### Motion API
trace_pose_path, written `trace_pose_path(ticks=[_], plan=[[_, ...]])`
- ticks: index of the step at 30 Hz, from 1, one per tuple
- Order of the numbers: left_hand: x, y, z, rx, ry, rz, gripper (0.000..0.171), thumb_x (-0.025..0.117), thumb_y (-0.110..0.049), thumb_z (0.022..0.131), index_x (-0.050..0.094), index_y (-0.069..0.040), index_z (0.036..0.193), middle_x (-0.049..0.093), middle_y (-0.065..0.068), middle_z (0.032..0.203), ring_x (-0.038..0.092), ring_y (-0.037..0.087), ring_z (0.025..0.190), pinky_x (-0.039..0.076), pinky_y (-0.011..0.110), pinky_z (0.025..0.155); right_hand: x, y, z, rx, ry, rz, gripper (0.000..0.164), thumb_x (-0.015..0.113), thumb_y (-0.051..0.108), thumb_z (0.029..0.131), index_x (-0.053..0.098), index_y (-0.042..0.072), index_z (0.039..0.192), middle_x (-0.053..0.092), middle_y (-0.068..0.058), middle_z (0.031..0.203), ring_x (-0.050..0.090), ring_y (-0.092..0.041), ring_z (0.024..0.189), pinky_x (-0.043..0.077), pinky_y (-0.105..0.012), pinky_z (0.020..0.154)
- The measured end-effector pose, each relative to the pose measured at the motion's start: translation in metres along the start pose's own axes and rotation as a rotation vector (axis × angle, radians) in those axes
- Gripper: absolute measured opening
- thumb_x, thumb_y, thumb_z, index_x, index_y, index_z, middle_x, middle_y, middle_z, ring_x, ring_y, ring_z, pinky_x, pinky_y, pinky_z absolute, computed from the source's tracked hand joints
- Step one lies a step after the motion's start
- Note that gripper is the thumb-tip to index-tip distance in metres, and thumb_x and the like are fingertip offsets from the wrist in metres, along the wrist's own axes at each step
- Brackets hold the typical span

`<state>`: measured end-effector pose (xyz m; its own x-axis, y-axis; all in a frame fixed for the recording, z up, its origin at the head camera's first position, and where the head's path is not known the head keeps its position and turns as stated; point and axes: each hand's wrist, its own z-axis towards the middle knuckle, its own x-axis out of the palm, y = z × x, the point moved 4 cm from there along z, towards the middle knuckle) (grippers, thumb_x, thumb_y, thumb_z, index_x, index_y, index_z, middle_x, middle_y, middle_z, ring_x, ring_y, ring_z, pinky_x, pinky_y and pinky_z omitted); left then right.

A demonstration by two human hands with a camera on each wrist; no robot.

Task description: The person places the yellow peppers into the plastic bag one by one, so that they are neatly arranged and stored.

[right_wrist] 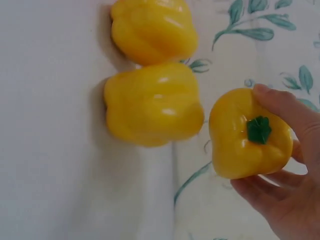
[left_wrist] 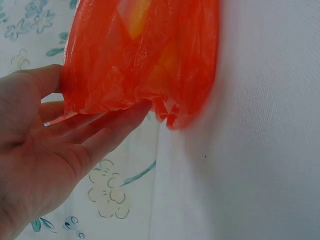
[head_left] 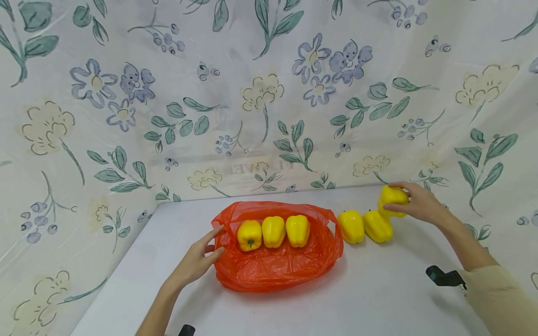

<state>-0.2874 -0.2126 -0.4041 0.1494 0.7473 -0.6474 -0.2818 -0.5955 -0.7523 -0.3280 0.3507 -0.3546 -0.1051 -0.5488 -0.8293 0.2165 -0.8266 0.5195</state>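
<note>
Head view: left hand (head_left: 195,261), fingers loosely extended, touches left side of red plastic bag (head_left: 277,270) on white tabletop (head_left: 378,294). Three yellow peppers (head_left: 273,232) in a row inside. Right hand (head_left: 420,204) holds a fourth pepper (head_left: 392,198); two loose peppers (head_left: 351,227) right of bag. Left wrist: grip wide, fingers against plastic. Right wrist: thumb and fingers clasp fourth pepper's sides, green stem (right_wrist: 259,130) showing.

The left hand (left_wrist: 47,155) holds the edge of a translucent red plastic bag (left_wrist: 110,70), through which yellow patches (left_wrist: 137,19) show. Beside it are the white desk (left_wrist: 260,135) and a flower-printed sheet (left_wrist: 127,205)
</note>
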Motion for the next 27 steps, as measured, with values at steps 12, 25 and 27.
trace_pose_path(ticks=[12, 25, 27], plan=[[0.001, -0.001, 0.001, -0.001, 0.0, 0.002, 0.061, 0.062, -0.015, 0.096, 0.037, -0.017, 0.151, 0.041, 0.019, 0.153, 0.059, 0.039, 0.119, 0.061, 0.032, 0.081, 0.011, 0.065, 0.007, -0.11, -0.012, -0.003, 0.074, 0.078, 0.042, 0.082, 0.049, 0.007, 0.14, 0.049, -0.023, 0.14, 0.051, -0.042, 0.118, 0.052, -0.059, 0.094], [0.0, 0.0, 0.0, 0.005, 0.004, 0.005, 0.061, 0.062, -0.017, 0.096, 0.037, -0.016, 0.151, 0.042, 0.019, 0.152, 0.059, 0.039, 0.119, 0.061, 0.033, 0.081, 0.04, 0.133, 0.016, -0.196, 0.04, 0.076, 0.073, 0.081, 0.042, 0.078, 0.05, 0.017, 0.139, 0.048, -0.014, 0.141, 0.052, -0.033, 0.121, 0.053, -0.056, 0.096], [0.0, 0.0, 0.0, 0.011, 0.004, 0.008, 0.061, 0.062, -0.017, 0.096, 0.037, -0.016, 0.151, 0.042, 0.019, 0.152, 0.059, 0.039, 0.119, 0.061, 0.033, 0.081, 0.045, 0.143, 0.016, -0.206, 0.047, 0.098, 0.073, 0.082, 0.039, 0.078, 0.05, 0.016, 0.139, 0.048, -0.014, 0.141, 0.054, -0.031, 0.118, 0.054, -0.053, 0.095]])
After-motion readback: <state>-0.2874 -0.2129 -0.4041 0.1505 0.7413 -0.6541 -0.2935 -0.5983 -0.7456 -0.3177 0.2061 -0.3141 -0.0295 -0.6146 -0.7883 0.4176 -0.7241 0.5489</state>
